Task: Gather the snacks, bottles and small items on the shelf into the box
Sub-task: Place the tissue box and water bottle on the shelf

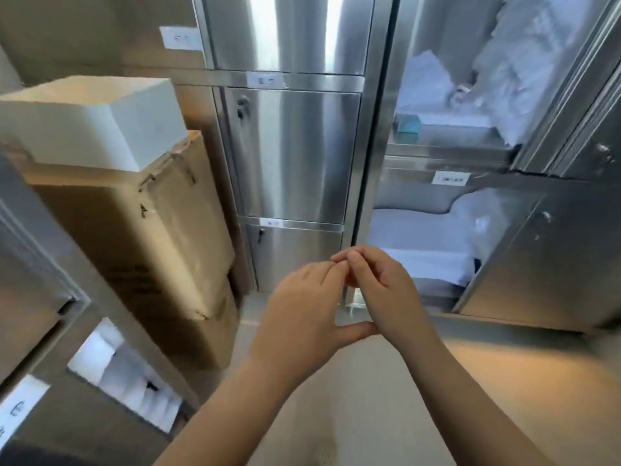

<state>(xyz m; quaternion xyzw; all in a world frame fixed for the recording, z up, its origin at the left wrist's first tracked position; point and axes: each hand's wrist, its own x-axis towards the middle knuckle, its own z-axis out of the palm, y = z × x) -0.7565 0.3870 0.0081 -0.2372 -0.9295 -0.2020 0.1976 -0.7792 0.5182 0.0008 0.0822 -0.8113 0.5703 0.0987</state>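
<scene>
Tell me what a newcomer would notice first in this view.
The two hands meet at centre bottom: the left hand and right hand touch at the fingertips, with nothing visibly held. To their left, stacked cardboard boxes carry a white box on top. Behind stand steel cabinets, and the open compartments on the right hold white packs.

Storeroom, steel cabinets point(289, 156), stacked cardboard boxes point(134, 230)
</scene>
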